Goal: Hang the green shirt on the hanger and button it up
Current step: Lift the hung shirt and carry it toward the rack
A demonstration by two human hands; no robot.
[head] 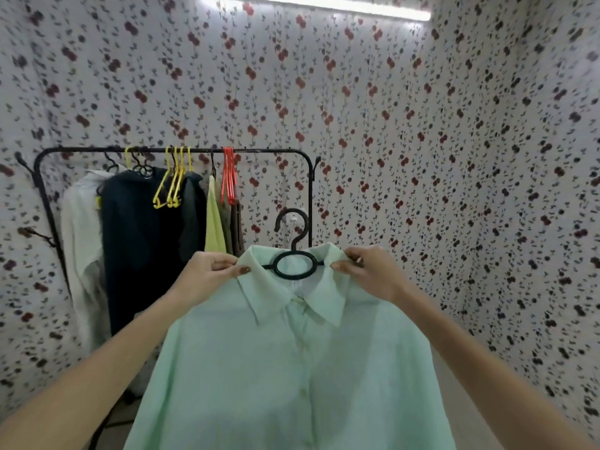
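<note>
A pale green shirt hangs in front of me on a black hanger, whose hook and ring show above the collar. The front placket looks closed, with buttons running down the middle. My left hand pinches the left side of the collar at the shoulder. My right hand pinches the right side of the collar. Both arms reach forward and hold the shirt up in the air, apart from the rack.
A black clothes rack stands at the back left with a white garment, a dark garment, a yellow-green one, and several empty yellow and red hangers. Floral-patterned walls surround the space.
</note>
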